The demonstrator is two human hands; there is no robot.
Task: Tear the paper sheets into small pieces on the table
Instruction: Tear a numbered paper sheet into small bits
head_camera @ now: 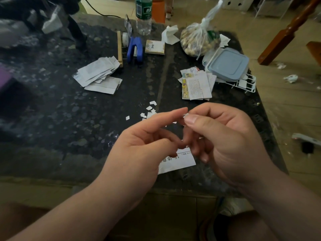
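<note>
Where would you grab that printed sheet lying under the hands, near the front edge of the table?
Take the printed sheet by its bare right corner, coming from the right. It lies flat on the table, and the left hand hides its other end, so probably lift that corner with a fingertip, then pinch. The right hand would first have to drop its paper scrap.

dark speckled table (73, 105), white paper scraps (149, 108), blue stapler (135, 49), pale blue lid (228, 64)
</note>
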